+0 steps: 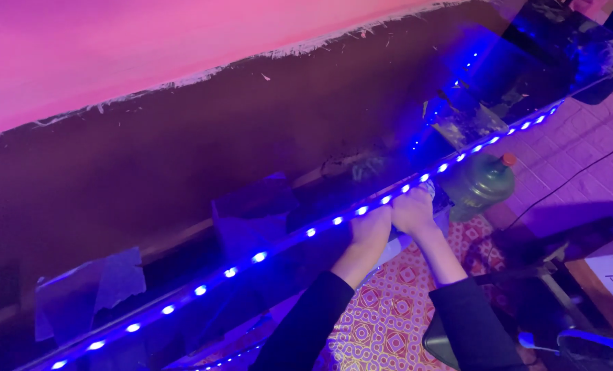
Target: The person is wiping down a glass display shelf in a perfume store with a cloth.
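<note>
Pink-lit wall [114, 48], occupying the upper left, bounded below by a ragged white paint edge. Beneath it, a broad dark panel [183, 172] runs diagonally from lower left to upper right, bearing patches of tape or film [90, 288] along its lower part. Along the panel's lower edge lies a strip of blue LED lights [258, 257], lit, extending from the bottom left corner to the upper right. A patterned red-and-white floor covering [389, 309] shows below the arms, and a pale brick-textured surface [581, 151] fills the right side, crossed by a thin dark cable [561, 185]. A large green water jug [482, 182] with an orange cap lies tilted just beyond the strip, near the hands. A cardboard box [612, 275] sits at the right edge. Both arms wear dark sleeves [306, 323]. The left hand [372, 227] and right hand [413, 208] rest side by side, touching one another, fingers curled against the LED strip at its middle stretch; the grip appears closed upon the strip, though the glare leaves it uncertain how far the fingers wrap around it.
</note>
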